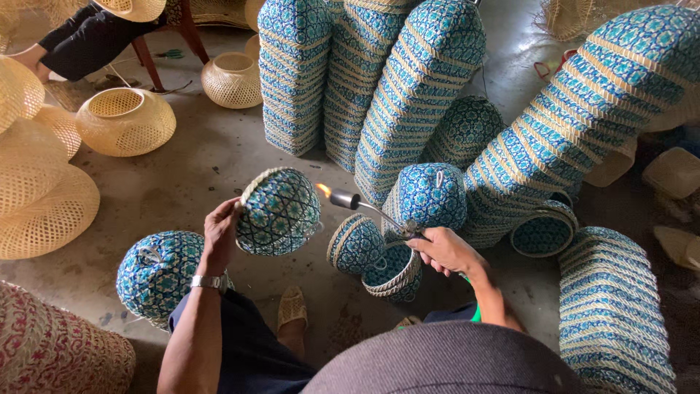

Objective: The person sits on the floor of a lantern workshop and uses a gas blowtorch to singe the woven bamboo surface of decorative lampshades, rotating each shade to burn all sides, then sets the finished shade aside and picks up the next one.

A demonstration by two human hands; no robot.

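My left hand (220, 232) grips the rim of a round blue-and-cream woven basket (279, 213), held tilted in the air. My right hand (446, 250) holds a gas torch (368, 206) whose metal nozzle points left. A small orange flame (323, 190) burns at its tip, just right of the held basket and close to its side. A watch sits on my left wrist. Below the torch, two small blue woven baskets (355, 244) (394, 271) rest on the floor.
Tall stacks of blue woven baskets (419, 87) (583, 117) (612, 314) stand behind and to the right. A domed blue basket (159, 273) lies by my left arm. Plain bamboo baskets (125, 120) sit at left, near a seated person (87, 36).
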